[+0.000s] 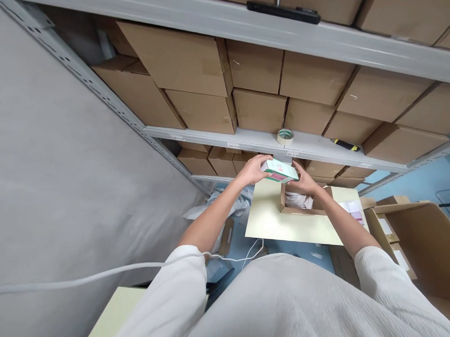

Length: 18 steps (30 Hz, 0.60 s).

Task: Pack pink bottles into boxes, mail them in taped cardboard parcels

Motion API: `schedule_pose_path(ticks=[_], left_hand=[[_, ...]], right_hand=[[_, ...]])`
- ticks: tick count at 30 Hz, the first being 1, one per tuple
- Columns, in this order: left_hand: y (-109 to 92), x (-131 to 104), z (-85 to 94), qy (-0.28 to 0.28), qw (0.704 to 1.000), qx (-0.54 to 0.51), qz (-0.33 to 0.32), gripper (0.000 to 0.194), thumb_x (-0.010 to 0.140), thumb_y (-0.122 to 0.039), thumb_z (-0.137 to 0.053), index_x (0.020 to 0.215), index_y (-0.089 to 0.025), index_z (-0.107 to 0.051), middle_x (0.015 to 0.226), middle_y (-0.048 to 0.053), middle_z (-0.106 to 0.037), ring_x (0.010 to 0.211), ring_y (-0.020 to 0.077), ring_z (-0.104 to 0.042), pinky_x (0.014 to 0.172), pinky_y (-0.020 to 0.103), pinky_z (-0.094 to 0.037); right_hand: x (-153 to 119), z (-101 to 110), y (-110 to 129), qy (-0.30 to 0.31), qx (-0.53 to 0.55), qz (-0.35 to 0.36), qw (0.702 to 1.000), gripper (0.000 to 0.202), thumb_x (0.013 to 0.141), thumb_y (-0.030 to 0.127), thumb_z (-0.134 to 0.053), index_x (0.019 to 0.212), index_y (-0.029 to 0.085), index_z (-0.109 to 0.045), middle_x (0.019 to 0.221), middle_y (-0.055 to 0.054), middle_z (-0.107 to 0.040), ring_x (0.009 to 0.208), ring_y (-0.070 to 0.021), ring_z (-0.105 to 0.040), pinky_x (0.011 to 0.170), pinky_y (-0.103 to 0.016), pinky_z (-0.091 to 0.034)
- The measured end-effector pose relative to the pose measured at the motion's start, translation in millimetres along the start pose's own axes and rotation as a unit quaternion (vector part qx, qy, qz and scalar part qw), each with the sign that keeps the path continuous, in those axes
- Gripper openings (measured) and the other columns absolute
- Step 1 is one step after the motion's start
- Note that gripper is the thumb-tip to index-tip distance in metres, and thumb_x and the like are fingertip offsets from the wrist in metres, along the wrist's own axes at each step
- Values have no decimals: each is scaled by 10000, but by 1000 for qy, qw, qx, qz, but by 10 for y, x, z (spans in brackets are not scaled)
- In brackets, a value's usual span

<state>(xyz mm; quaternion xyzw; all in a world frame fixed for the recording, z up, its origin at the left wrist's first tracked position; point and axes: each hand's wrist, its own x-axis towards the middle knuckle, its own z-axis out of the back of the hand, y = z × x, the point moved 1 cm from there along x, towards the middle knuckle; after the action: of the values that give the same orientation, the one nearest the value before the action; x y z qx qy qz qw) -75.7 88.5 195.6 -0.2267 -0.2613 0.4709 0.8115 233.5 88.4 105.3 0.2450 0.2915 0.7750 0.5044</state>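
Observation:
A small green and white box [280,171] with a pink patch is held up between my two hands. My left hand [254,170] grips its left end, and my right hand [304,180] grips its right end. Beneath them, an open cardboard box [301,211] with crumpled pale paper [298,200] inside rests on the pale yellow table [267,225]. My right forearm passes over the right part of that box. A white and purple packet [353,212] lies on the table to the right.
Shelves [226,137] full of cardboard boxes stand ahead, with a tape roll [285,137] and a yellow-black cutter [345,145] on one ledge. A large open carton [426,242] is at right. A white cable [131,267] crosses from the left.

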Motion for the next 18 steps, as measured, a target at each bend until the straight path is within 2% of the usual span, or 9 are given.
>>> schedule_pose_path(ticks=[2, 4, 7, 10, 14, 18], left_hand=[[-95, 32, -197, 5, 1000, -26, -7, 633, 821, -273, -867, 1426, -235, -684, 1443, 74, -682, 1309, 288, -670, 1169, 404, -508], [-184, 46, -452, 15, 999, -43, -16, 646, 821, -265, -867, 1436, -231, -671, 1468, 80, -676, 1346, 292, -656, 1182, 406, -502], [-309, 34, -886, 29, 998, -46, -14, 752, 839, -272, -865, 1534, -216, -583, 1543, 117, -633, 1425, 313, -607, 1211, 413, -484], [-410, -1, -1310, 70, 997, -20, 20, 887, 833, -298, -876, 1621, -216, -476, 1594, 148, -589, 1441, 345, -589, 1174, 424, -510], [-500, -27, -1747, 155, 984, 83, 41, 704, 850, -318, -849, 1493, -244, -573, 1456, 136, -662, 1348, 360, -622, 1085, 444, -527], [-520, 7, -2019, 189, 958, 205, 65, 599, 833, -320, -854, 1380, -231, -628, 1419, 182, -640, 1433, 413, -501, 1141, 540, -421]], right_hand=[[-132, 123, -105, -2, 7, 3, 1000, 996, 829, 367, -857, 1702, 233, -397, 1590, -147, -598, 1338, -294, -662, 1130, -427, -550], [-298, 266, -239, 5, 0, -18, 1000, 904, 789, 332, -881, 1611, 238, -517, 1478, -117, -687, 1262, -290, -700, 1085, -417, -575], [-577, 480, -462, 20, -48, -69, 996, 854, 739, 304, -915, 1527, 231, -593, 1374, -112, -743, 1178, -308, -727, 1025, -429, -592], [-832, 620, -671, 30, -111, -95, 989, 826, 723, 266, -913, 1493, 223, -616, 1387, -132, -731, 1226, -337, -701, 1054, -449, -566], [-1046, 619, -911, 59, -187, -100, 975, 783, 743, 226, -884, 1475, 181, -610, 1368, -168, -713, 1254, -341, -666, 1039, -421, -544], [-1095, 458, -1090, 94, -250, -132, 955, 772, 749, 297, -928, 1449, 209, -617, 1295, -177, -725, 1146, -339, -697, 989, -420, -530]])
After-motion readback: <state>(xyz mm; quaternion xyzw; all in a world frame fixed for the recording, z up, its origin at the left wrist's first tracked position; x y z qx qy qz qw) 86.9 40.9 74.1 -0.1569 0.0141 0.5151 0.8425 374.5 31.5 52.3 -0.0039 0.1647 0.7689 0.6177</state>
